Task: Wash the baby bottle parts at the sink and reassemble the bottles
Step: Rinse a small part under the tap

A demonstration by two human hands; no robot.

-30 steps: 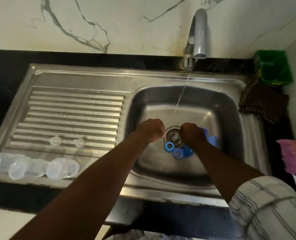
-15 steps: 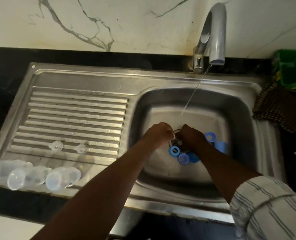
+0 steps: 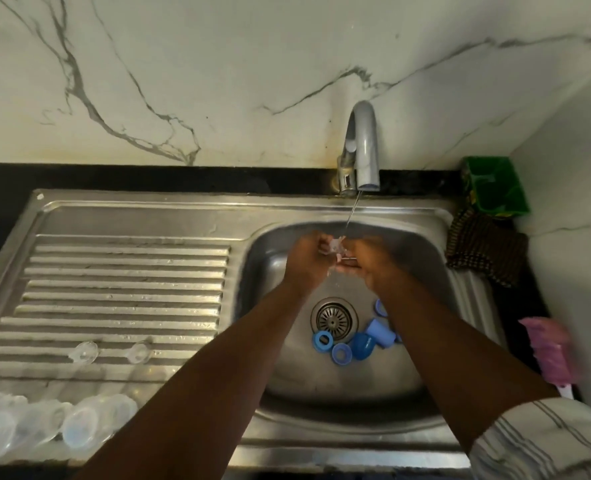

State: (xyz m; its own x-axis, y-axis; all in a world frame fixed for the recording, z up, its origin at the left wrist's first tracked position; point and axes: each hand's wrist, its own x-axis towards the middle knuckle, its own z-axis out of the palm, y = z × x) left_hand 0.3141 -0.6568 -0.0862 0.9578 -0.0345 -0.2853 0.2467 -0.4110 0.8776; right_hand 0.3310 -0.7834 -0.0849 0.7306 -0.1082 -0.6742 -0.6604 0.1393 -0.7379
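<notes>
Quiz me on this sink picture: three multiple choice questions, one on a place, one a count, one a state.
1. Where do the blue parts lie? A) on the floor B) in the basin beside the drain C) on a shelf
2. How many small clear teats sit on the ribbed draining board? A) none B) two C) five
3. The tap is: A) running B) off C) wrapped in cloth
Answers: 1 B, they cluster next to the drain; 2 B, two domes lie side by side on the ribs; 3 A, a thin stream falls onto the clear piece that the left hand and right hand hold.
</notes>
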